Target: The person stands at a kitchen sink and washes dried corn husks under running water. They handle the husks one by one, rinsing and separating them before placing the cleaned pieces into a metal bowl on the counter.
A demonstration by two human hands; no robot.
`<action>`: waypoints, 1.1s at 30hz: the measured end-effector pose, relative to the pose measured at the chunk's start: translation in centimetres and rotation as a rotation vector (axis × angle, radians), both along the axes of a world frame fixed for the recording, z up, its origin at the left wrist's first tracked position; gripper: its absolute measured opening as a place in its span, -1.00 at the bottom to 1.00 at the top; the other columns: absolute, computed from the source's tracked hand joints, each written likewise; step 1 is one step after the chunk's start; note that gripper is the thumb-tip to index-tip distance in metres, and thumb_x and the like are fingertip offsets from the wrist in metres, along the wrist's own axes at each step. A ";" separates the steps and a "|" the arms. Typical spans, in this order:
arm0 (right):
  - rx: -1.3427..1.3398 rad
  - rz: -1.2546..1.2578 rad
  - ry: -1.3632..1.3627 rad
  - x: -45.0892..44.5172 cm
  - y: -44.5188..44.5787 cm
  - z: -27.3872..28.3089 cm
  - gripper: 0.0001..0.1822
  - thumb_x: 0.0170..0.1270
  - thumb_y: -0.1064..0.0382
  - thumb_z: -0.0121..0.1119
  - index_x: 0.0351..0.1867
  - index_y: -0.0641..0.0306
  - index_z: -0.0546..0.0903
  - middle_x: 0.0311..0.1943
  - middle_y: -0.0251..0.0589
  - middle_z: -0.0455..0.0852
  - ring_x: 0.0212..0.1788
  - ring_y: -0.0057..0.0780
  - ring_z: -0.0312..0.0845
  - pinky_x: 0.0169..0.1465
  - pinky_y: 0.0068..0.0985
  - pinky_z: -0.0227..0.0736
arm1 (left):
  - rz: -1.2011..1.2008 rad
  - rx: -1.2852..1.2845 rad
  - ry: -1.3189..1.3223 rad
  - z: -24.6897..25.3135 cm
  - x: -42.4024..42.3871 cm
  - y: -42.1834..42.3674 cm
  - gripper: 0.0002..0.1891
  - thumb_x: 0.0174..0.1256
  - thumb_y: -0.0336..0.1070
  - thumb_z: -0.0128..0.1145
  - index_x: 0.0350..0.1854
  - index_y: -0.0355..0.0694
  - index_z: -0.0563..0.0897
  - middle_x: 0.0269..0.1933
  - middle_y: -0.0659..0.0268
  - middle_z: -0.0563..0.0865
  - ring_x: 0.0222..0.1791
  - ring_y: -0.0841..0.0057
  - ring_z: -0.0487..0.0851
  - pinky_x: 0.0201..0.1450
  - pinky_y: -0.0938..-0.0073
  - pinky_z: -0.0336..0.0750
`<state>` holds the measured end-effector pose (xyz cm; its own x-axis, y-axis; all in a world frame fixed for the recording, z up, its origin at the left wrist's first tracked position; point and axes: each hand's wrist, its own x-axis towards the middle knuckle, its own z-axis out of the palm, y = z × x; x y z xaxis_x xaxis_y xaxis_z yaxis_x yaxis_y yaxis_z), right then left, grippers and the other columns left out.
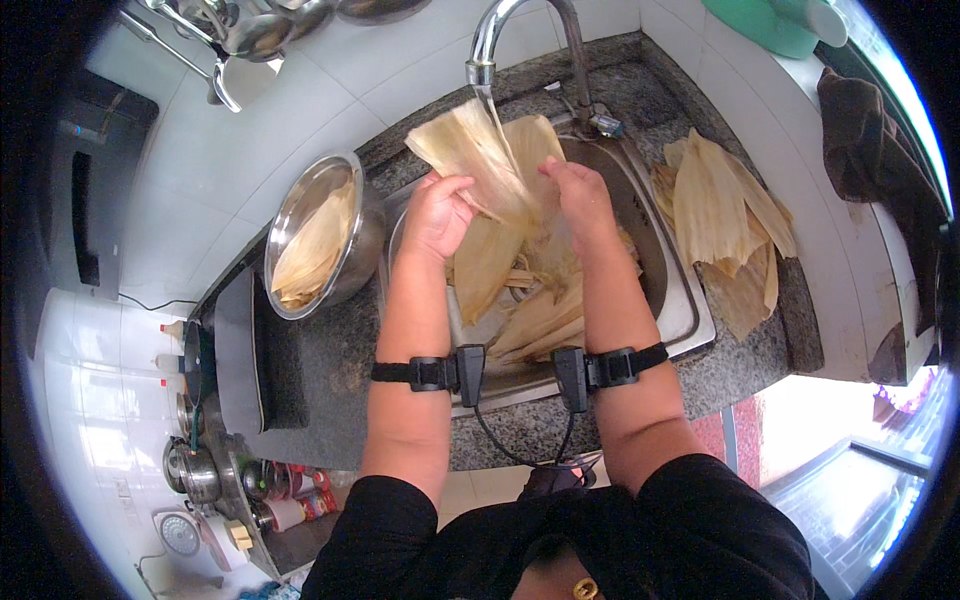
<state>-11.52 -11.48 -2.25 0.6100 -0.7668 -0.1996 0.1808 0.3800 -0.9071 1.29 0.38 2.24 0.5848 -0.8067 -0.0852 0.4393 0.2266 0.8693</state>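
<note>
My left hand [440, 217] grips the lower left edge of a dried corn husk [474, 150] under the running faucet [481, 71]. On the right, my right hand [579, 191] pinches the edge of a pale husk piece [534, 142] between thumb and fingers; whether both pieces are one husk I cannot tell. Water falls onto them. Below, several wet husks [484, 262] lie in the steel sink [660, 277], partly hidden by my forearms. A steel bowl [360, 240] at the left holds more husks [319, 244]. Another pile of husks [716, 202] rests on the granite counter to the right.
Tiled walls [300, 97] meet behind the faucet. Ladles and other metal utensils [255, 34] hang at upper left. A dark cloth [855, 135] drapes over the right ledge, near a green container [772, 22]. A grey box-like object [238, 352] stands left on the counter.
</note>
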 end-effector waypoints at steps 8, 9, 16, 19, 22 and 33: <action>-0.461 -0.077 0.154 0.7 -0.2 -2.0 -0.81 0.18 0.40 0.05 -0.21 0.36 0.62 -0.39 -0.36 0.63 -0.36 -0.66 0.44 -0.23 -0.65 0.34 | 0.439 0.276 -0.255 -3.6 0.7 -0.3 -0.74 0.23 -0.38 -0.05 -0.04 -0.31 0.48 -0.14 0.26 0.60 -0.14 0.48 0.55 -0.03 0.45 0.40; -0.500 -0.022 0.169 0.8 -0.2 -1.9 -0.80 0.18 0.42 0.04 -0.20 0.36 0.62 -0.39 -0.37 0.63 -0.36 -0.66 0.44 -0.23 -0.64 0.34 | 0.440 0.326 -0.285 -3.8 0.6 -0.5 -0.74 0.26 -0.33 -0.05 -0.05 -0.31 0.48 -0.15 0.26 0.60 -0.15 0.51 0.55 -0.04 0.45 0.40; -0.355 0.489 -0.130 0.3 1.0 -0.2 -0.77 0.13 0.52 -0.04 -0.24 0.32 0.63 -0.34 -0.32 0.65 -0.30 -0.63 0.50 -0.17 -0.62 0.41 | 0.092 0.338 -0.217 -2.6 -2.5 -1.4 -0.63 0.23 -0.13 0.11 -0.06 -0.32 0.49 -0.14 0.23 0.60 -0.12 0.48 0.54 -0.04 0.41 0.41; -0.217 0.467 -0.183 0.6 0.7 -0.8 -0.78 0.15 0.51 -0.08 -0.26 0.32 0.60 -0.32 -0.26 0.65 -0.30 -0.54 0.55 -0.23 -0.54 0.46 | 0.155 0.329 -0.168 -2.5 -1.9 -0.9 -0.68 0.24 -0.23 0.10 -0.06 -0.32 0.48 -0.10 0.19 0.60 -0.08 0.43 0.55 0.00 0.37 0.42; 0.045 0.241 -0.062 0.9 0.5 -0.6 -0.79 0.17 0.48 -0.12 -0.26 0.33 0.57 -0.33 -0.24 0.63 -0.31 -0.46 0.57 -0.33 -0.48 0.47 | 0.225 0.137 -0.039 -1.8 -1.0 0.1 -0.71 0.26 -0.31 0.05 -0.04 -0.33 0.46 -0.08 0.17 0.60 -0.04 0.39 0.56 0.04 0.35 0.42; -0.262 -0.089 0.175 2.3 -1.3 -6.1 -0.81 0.19 0.35 -0.05 -0.23 0.25 0.58 -0.29 -0.27 0.61 -0.35 -0.49 0.54 -0.42 -0.54 0.39 | 0.259 0.781 -0.779 1.1 -0.1 2.6 -0.73 0.29 -0.21 0.00 -0.27 -0.35 0.60 -0.35 0.24 0.68 -0.34 0.56 0.59 -0.21 0.52 0.43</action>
